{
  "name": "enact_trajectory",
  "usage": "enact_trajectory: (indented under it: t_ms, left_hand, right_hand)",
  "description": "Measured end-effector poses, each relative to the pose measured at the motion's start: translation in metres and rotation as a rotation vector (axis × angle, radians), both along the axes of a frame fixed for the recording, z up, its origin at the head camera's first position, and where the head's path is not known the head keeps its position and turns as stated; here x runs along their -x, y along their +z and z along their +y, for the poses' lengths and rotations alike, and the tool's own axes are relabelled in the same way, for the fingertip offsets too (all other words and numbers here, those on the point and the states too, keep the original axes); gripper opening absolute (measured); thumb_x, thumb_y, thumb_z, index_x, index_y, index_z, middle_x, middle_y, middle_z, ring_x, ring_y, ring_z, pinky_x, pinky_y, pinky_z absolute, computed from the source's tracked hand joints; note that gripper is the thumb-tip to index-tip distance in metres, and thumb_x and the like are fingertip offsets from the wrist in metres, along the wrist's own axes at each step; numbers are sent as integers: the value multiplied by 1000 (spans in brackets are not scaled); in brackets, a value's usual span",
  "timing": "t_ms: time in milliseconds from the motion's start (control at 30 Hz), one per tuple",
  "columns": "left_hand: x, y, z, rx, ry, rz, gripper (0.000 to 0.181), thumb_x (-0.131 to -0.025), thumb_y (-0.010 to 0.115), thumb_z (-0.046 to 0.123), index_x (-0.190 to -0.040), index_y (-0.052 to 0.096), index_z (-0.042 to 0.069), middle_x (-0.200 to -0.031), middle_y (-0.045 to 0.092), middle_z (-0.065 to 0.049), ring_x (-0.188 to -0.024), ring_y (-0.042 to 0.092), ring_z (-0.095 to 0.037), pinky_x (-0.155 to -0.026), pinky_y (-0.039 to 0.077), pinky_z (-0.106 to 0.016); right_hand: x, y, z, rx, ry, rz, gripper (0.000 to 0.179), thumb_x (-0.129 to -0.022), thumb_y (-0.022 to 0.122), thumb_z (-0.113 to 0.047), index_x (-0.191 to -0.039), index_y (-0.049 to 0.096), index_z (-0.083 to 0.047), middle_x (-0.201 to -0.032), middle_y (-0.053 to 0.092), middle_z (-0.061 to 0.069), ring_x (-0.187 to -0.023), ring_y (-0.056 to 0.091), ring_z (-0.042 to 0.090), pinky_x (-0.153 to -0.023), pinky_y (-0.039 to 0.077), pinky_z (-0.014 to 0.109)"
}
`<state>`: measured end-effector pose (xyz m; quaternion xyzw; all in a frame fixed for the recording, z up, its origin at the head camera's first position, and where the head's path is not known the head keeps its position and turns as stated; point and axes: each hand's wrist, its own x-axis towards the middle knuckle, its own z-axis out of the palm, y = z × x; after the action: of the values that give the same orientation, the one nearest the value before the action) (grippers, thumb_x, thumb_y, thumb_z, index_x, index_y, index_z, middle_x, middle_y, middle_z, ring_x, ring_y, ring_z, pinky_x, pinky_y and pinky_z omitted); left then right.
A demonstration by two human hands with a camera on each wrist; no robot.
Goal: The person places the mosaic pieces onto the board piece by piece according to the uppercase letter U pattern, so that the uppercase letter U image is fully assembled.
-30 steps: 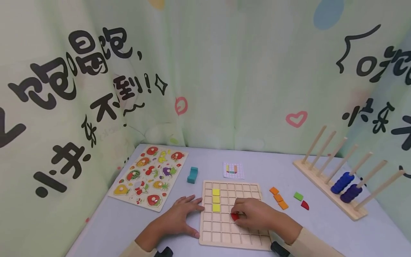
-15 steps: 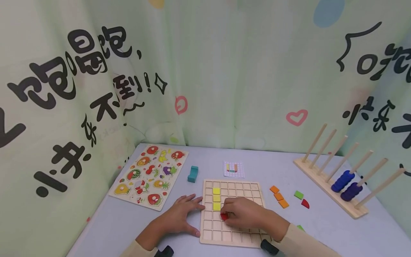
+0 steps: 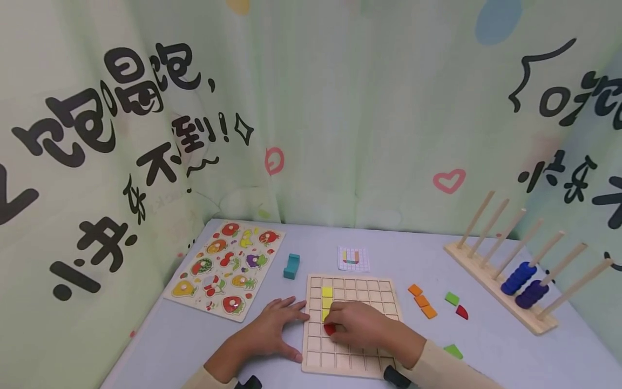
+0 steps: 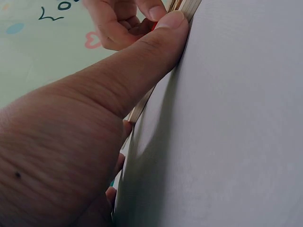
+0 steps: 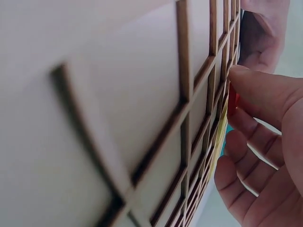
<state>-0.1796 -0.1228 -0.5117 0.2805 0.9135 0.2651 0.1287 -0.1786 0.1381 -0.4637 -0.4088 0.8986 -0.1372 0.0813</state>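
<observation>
In the head view, a wooden grid board [image 3: 342,360] lies on the table with three yellow tiles [image 3: 327,303] in one column. My right hand [image 3: 362,324] pinches a small red tile [image 3: 330,329] between thumb and fingers, right at the cell below the lowest yellow one. The right wrist view shows the red tile [image 5: 232,100] against the grid, partly covered by the thumb. My left hand [image 3: 272,332] spreads along the board's left edge, thumb near the front corner and fingertips farther back. In the left wrist view its thumb [image 4: 151,45] presses the board's side.
Right of the board lie orange tiles [image 3: 421,300], green pieces [image 3: 452,297] and a red quarter-circle [image 3: 461,312]. A peg rack [image 3: 500,289] with blue and purple rings stands far right. Behind are a pattern card [image 3: 353,265] and teal block [image 3: 291,266]; a fruit puzzle [image 3: 221,289] lies left.
My right hand has moved left across the board with the red tile, to the yellow column. A green piece near the right sleeve has come into view. The left hand stays in place.
</observation>
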Motion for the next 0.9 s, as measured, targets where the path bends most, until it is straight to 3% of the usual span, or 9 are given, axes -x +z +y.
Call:
enact_trajectory:
  t_ms: [667, 900]
  left_hand:
    - [-2, 1, -1, 8, -25, 16, 83, -60, 74, 73, -134, 56, 40, -153, 35, 14, -146, 18, -22, -115, 12, -55]
    - [-2, 1, -2, 17, -27, 34, 83, -61, 74, 72, -135, 56, 39, -153, 35, 13, -146, 19, -22, -115, 13, -56]
  right_hand:
    - [-1, -3, -6, -60, -35, 44, 26, -88, 73, -34, -111, 73, -22, -91, 56, -16, -76, 49, 1, -70, 48, 22]
    - [2, -2, -9, -12, 23, 57, 21, -89, 72, -30, -109, 73, -23, -91, 56, -16, -75, 48, 0, -69, 47, 20]
